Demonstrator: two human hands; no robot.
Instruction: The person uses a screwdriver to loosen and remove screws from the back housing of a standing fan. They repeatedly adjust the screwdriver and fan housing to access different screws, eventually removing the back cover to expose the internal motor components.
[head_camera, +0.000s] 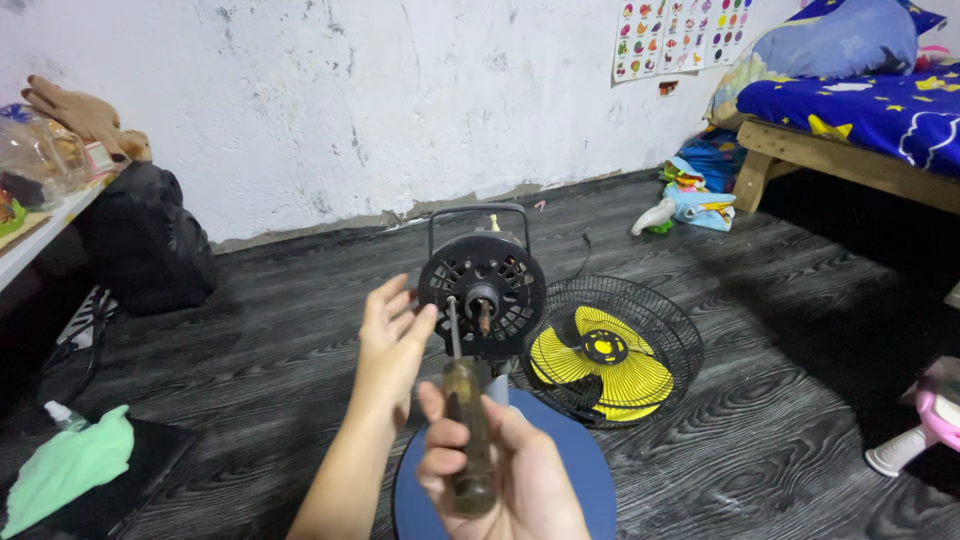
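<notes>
A black fan motor housing (483, 292) with a bare shaft stands upright on a round blue base (590, 470). My right hand (500, 470) grips a screwdriver (465, 420) by its dark amber handle, and the metal tip touches the motor's front face left of the shaft. My left hand (392, 335) is held open with fingers spread, right beside the housing's left edge. A black wire fan guard (660, 340) lies on the floor to the right, with the yellow fan blade (600, 360) inside it.
A wooden bed (850, 160) with blue bedding stands at the back right, toys (690, 200) beside it. A black bag (150, 240) sits under a white shelf at left. Green cloth (70, 465) lies front left; a pink and white object (930, 420) is at right.
</notes>
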